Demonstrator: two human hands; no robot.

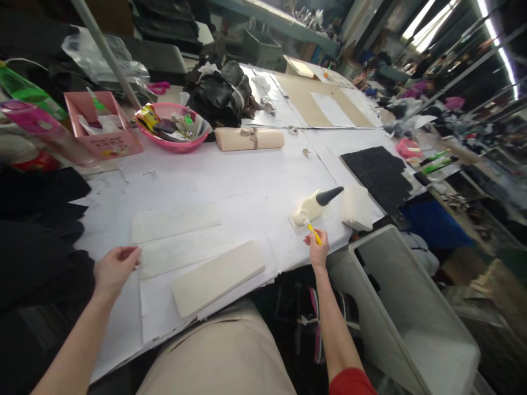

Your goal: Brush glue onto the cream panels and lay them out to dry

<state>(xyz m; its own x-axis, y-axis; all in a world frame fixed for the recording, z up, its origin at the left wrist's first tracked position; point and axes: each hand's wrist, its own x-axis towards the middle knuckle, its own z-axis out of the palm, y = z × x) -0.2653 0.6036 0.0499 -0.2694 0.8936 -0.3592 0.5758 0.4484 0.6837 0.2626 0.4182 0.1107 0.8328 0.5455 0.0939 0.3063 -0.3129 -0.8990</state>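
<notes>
My right hand (318,248) is closed around a yellow-handled brush (315,235). The brush's tip meets the opening of a cream-coloured glue container (308,209), which has a dark cone-shaped end. My left hand (119,267) has its fingers pressed together at the left edge of two pale strips (177,252) lying side by side on the white table (247,181); whether it grips anything is hidden. Nearer the table's front edge lies a stack of off-white rectangular pieces (218,278). Another stack of white pieces (357,207) rests right of the container.
A pink basket (175,144), a pink box (107,144) and a rolled beige bundle (250,139) line the back left. Black sheets (376,174) lie at the right. A large grey bin (395,307) stands below the table's right edge. People are in the far background.
</notes>
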